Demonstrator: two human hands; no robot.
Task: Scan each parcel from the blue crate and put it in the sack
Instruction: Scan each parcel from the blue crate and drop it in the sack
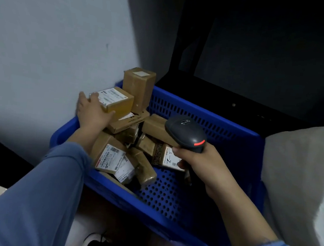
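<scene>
A pale grey-blue wall [57, 37] fills the view from 9 to 12 o'clock. From 12 to 2 o'clock stands a dark panel [259, 53], too dim to make out. At 6 o'clock a strip of pale floor [77, 227] shows, with a white and black shoe [91, 241] on it. A pale corner at 8 o'clock may be a bench, but this cannot be told.

The blue crate [225, 126], perforated on walls and bottom, sits in the middle against the wall. The grey-white sack [298, 172] bulges just beside it at 3 o'clock.

Cardboard parcels lie heaped in the crate's 10 o'clock half. The perforated bottom shows bare toward 5 o'clock. A tall box [138, 88] stands upright at the far corner, rising above the rim. A labelled parcel [110, 155] leans at the near side of the heap, and a parcel marked "3-2" [171, 158] lies toward the middle.

The left grip [94, 111], coming from a blue sleeve [35, 190], holds a labelled box [114, 99] atop the heap at 11 o'clock, in front of the tall box. Its fingers curl over the box's far left edge and its thumb lies along the near side.

The right grip [199, 160] is curled round the handle of a black scanner [185, 132]. The scanner is held over the crate's middle and partly covers the "3-2" parcel.
</scene>
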